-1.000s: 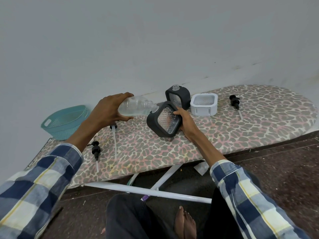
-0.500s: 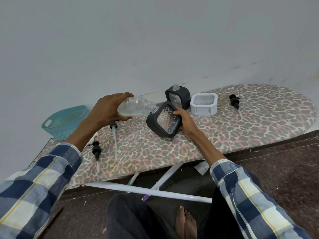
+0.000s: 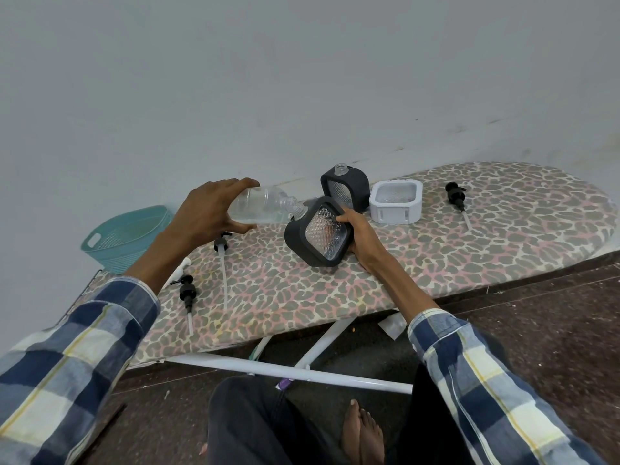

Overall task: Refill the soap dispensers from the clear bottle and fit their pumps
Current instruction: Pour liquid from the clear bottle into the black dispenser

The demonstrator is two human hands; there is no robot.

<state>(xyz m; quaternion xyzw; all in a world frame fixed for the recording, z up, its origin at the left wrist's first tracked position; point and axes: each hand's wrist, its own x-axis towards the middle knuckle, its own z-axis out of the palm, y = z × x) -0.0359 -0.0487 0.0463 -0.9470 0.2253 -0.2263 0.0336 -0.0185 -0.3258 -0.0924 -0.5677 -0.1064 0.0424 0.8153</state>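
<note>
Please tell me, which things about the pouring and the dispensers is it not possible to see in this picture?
- Head view: liquid level in the tilted dispenser; its dark frame and patterned face hide it.
- Whether liquid flows from the clear bottle: the stream is too small and transparent.
- White dispenser: contents unclear at this distance.
- The pump head is partly hidden by the left hand.

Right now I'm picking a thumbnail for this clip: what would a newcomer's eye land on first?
The left hand tipping the clear bottle into the tilted dark dispenser held by the right hand, mid-board. Next, the leopard-print ironing board, with loose pumps lying on it.
</note>
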